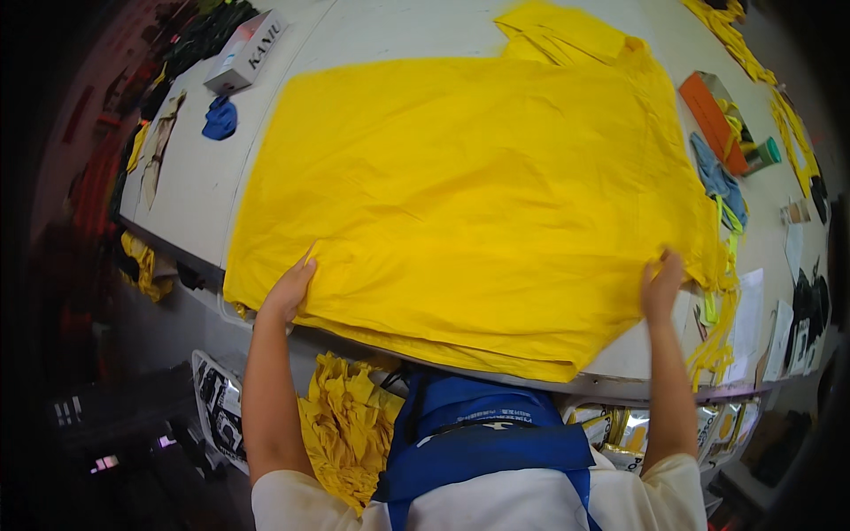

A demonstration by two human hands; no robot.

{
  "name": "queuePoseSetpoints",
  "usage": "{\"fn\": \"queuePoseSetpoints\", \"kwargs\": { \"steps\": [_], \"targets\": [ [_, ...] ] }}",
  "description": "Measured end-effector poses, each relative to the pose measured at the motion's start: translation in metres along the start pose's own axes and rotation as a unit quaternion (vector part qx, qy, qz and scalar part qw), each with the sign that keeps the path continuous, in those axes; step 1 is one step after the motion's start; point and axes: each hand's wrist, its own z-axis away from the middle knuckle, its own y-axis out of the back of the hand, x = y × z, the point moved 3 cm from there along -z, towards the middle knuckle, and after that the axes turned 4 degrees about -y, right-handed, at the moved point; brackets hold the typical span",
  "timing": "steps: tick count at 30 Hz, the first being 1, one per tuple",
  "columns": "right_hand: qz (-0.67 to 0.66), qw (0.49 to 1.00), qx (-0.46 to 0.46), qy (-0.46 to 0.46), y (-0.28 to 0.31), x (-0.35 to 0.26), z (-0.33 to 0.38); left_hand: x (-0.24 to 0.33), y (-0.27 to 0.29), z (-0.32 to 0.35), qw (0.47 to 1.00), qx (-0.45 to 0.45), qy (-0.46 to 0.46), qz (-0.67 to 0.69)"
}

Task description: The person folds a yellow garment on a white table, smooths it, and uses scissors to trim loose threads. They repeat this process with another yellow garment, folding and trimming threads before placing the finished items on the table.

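Note:
A large yellow garment (478,186) of thin, creased fabric lies spread over the white table in front of me. Its near edge hangs slightly over the table's front edge, and a bunched part (567,31) sticks out at the far right. My left hand (290,288) grips the cloth near its front left corner, thumb on top and the other fingers partly hidden. On the right side, my right hand (662,281), a little blurred, has its fingers curled onto the garment's edge.
Right of the garment are an orange box (713,119), a green-lidded container (763,156), blue cloth (719,180) and yellow strips (719,332). A white box (246,53) and blue cloth piece (220,119) lie far left. Crumpled yellow fabric (350,429) sits below the table edge.

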Motion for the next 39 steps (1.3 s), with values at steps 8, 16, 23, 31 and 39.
{"fn": "queuePoseSetpoints", "kwargs": {
  "steps": [8,16,23,31,39],
  "targets": [
    [-0.043,0.92,-0.316,0.23,0.013,-0.155,0.116,-0.044,0.016,-0.007,0.982,0.009,0.096,0.161],
    [-0.105,0.895,-0.358,0.245,0.0,-0.126,0.137,-0.01,0.007,-0.045,0.989,-0.134,0.038,-0.049],
    [-0.059,0.861,-0.434,0.26,0.024,-0.153,0.121,-0.037,0.036,-0.063,0.991,0.096,-0.065,-0.059],
    [0.114,0.963,-0.245,0.011,-0.043,-0.166,0.093,-0.034,0.02,-0.005,0.974,0.1,-0.023,-0.201],
    [-0.102,0.981,-0.164,0.002,-0.009,-0.108,0.104,-0.164,0.211,-0.002,0.79,0.581,0.021,-0.193]
  ]
}}
